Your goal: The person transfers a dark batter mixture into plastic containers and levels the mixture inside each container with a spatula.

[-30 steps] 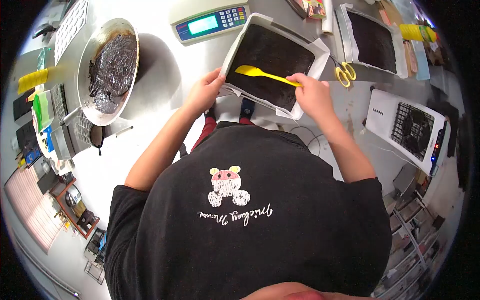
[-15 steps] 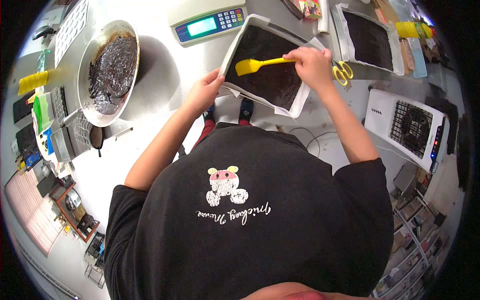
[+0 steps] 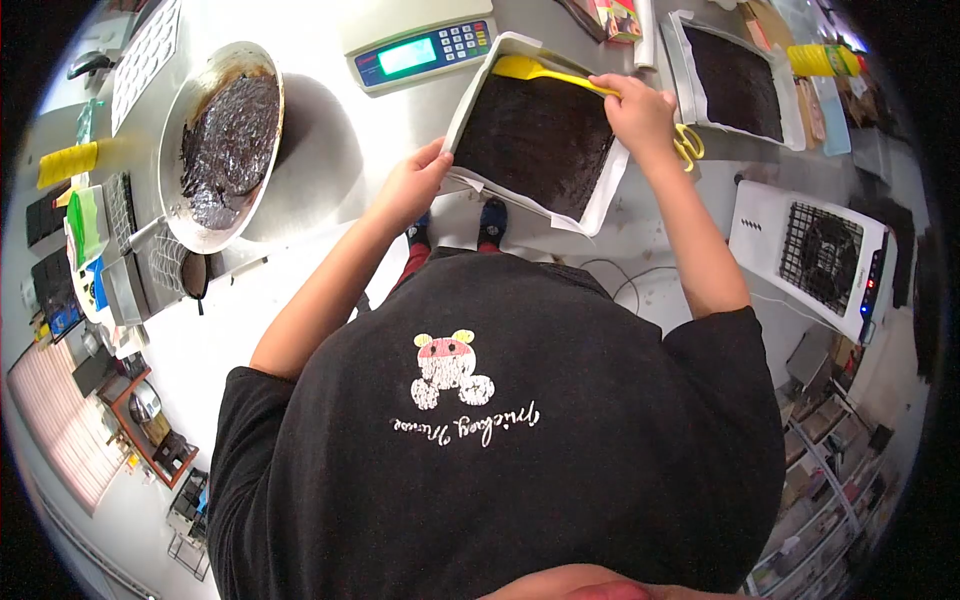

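Note:
A paper-lined baking tray (image 3: 592, 212) holds a dark brown, flat layer of batter (image 3: 535, 135). With fingers closed on its left edge, my left hand (image 3: 418, 182) grips the tray. My right hand (image 3: 640, 115) is wrapped round the handle of a yellow spatula (image 3: 550, 74). The spatula's blade rests at the far left corner of the dark layer, close to the paper lining. To the left stands a large pan (image 3: 168, 180) with a thick, shiny dark mixture (image 3: 232, 140) in it.
Behind the tray is a digital scale (image 3: 420, 52) with a lit display. A second lined tray (image 3: 795, 120) with a dark layer stands at the right. Yellow-handled scissors (image 3: 688, 148) lie between the trays. A white fan-like appliance (image 3: 812, 255) stands lower right.
The spatula's blade has moved away from me, from the middle left of the layer to its far corner. My right hand has shifted slightly; my left stays on the tray edge.

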`<state>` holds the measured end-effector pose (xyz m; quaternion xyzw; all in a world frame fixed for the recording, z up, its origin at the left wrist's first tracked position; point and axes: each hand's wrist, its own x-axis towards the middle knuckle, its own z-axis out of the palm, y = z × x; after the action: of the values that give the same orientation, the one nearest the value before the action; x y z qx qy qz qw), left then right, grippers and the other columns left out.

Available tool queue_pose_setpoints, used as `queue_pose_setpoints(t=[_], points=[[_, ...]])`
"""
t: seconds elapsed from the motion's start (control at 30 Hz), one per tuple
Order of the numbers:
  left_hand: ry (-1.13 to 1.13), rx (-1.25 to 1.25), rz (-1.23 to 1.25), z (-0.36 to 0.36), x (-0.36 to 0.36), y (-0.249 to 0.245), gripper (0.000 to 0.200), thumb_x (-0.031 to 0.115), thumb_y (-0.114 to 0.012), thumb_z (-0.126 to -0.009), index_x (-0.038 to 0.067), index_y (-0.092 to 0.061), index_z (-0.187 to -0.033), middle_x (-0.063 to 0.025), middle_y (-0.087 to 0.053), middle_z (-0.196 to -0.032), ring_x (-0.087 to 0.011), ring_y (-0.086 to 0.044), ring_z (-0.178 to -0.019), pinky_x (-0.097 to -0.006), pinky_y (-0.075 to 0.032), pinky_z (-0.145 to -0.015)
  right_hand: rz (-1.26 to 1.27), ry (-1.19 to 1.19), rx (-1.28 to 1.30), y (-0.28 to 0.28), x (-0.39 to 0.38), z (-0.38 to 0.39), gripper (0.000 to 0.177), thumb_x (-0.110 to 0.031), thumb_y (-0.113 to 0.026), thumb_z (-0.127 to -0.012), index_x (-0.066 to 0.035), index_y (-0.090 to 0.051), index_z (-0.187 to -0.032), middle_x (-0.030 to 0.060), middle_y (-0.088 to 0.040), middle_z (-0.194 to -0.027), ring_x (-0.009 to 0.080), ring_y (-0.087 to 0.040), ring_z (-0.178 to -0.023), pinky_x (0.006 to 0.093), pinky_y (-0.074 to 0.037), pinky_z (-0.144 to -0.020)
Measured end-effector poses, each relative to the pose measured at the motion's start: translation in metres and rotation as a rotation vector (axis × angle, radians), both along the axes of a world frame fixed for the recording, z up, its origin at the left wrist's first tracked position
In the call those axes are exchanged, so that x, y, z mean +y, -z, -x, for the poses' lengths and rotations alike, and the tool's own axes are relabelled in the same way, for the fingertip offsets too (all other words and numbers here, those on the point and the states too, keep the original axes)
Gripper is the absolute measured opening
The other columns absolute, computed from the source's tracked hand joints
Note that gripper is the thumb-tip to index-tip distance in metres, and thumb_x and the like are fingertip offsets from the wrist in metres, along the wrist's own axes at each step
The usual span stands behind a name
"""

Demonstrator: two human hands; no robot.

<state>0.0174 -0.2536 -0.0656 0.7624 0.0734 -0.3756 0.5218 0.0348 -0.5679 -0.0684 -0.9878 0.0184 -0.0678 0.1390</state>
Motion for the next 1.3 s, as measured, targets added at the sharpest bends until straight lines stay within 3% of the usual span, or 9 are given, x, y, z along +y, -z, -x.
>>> queue_pose_setpoints(t=[0.13, 0.2, 0.47, 0.63, 0.77, 0.93, 1.1, 1.3], points=[[0.002, 0.008, 0.006, -0.001, 0.001, 0.002, 0.044, 0.029, -0.048, -0.095, 0.010, -0.045, -0.134, -0.0106, -0.055, -0.122, -0.0201, -0.051, -0.110, -0.0340, -0.044, -0.090, 0.041, 0.016, 0.119, 0.001, -0.002, 0.010, 0.030, -0.015, -0.050, -0.078, -0.025, -0.069, -0.099, -0.0013, -0.067, -0.088, 0.0181, -0.061, -0.075, 0.0358, -0.032, -0.076], [0.008, 0.004, 0.005, -0.001, 0.002, 0.003, 0.044, 0.029, -0.048, -0.095, 0.010, -0.045, -0.134, -0.0103, -0.055, -0.122, -0.0200, -0.051, -0.110, -0.0338, -0.044, -0.089, 0.015, -0.024, -0.072, -0.005, -0.008, 0.019, 0.029, -0.015, -0.050, -0.077, -0.025, -0.070, -0.096, 0.0012, -0.067, -0.081, 0.0205, -0.062, -0.073, 0.0384, -0.032, -0.072], [0.024, -0.044, 0.038, -0.003, 0.008, 0.018, 0.043, 0.029, -0.048, -0.095, 0.010, -0.045, -0.134, -0.0096, -0.055, -0.122, -0.0199, -0.051, -0.110, -0.0337, -0.045, -0.088, 0.058, -0.001, -0.025, -0.007, 0.013, 0.012, 0.027, -0.016, -0.051, -0.077, -0.026, -0.070, -0.093, -0.0011, -0.066, -0.081, 0.0196, -0.061, -0.075, 0.0377, -0.032, -0.073], [0.101, -0.074, 0.015, -0.007, 0.011, 0.023, 0.044, 0.029, -0.047, -0.095, 0.009, -0.045, -0.134, -0.0097, -0.055, -0.123, -0.0198, -0.051, -0.111, -0.0336, -0.045, -0.089, 0.125, 0.109, 0.058, -0.019, -0.005, 0.033, 0.029, -0.015, -0.052, -0.077, -0.024, -0.069, -0.098, -0.0020, -0.067, -0.095, 0.0166, -0.061, -0.080, 0.0374, -0.034, -0.075], [0.135, -0.080, 0.028, -0.008, 0.011, 0.019, 0.044, 0.029, -0.047, -0.095, 0.009, -0.044, -0.134, -0.0094, -0.055, -0.123, -0.0198, -0.051, -0.112, -0.0339, -0.045, -0.089, 0.062, 0.184, 0.079, -0.035, 0.009, 0.043, 0.029, -0.014, -0.052, -0.076, -0.024, -0.069, -0.097, -0.0027, -0.067, -0.094, 0.0158, -0.061, -0.080, 0.0376, -0.034, -0.075], [0.158, -0.071, 0.038, -0.014, 0.015, 0.029, 0.043, 0.029, -0.047, -0.095, 0.009, -0.045, -0.133, -0.0088, -0.055, -0.122, -0.0193, -0.051, -0.110, -0.0329, -0.045, -0.089, 0.055, 0.053, 0.069, -0.017, 0.032, 0.044, 0.027, -0.013, -0.051, -0.076, -0.025, -0.070, -0.092, -0.0034, -0.067, -0.089, 0.0166, -0.062, -0.079, 0.0392, -0.032, -0.075], [0.198, -0.053, 0.061, -0.014, 0.016, 0.019, 0.042, 0.028, -0.048, -0.095, 0.011, -0.045, -0.133, -0.0076, -0.056, -0.120, -0.0183, -0.052, -0.108, -0.0327, -0.045, -0.088, 0.099, 0.208, 0.101, -0.038, 0.013, 0.051, 0.030, -0.013, -0.052, -0.076, -0.024, -0.070, -0.097, -0.0023, -0.067, -0.094, 0.0164, -0.061, -0.081, 0.0384, -0.035, -0.079], [0.191, -0.057, 0.056, -0.015, 0.015, 0.022, 0.042, 0.028, -0.048, -0.095, 0.011, -0.045, -0.133, -0.0079, -0.056, -0.120, -0.0186, -0.052, -0.107, -0.0325, -0.046, -0.088, 0.075, 0.162, 0.021, -0.004, 0.033, 0.027, 0.030, -0.015, -0.050, -0.079, -0.025, -0.068, -0.101, -0.0017, -0.067, -0.093, 0.0188, -0.062, -0.081, 0.0383, -0.036, -0.078]])
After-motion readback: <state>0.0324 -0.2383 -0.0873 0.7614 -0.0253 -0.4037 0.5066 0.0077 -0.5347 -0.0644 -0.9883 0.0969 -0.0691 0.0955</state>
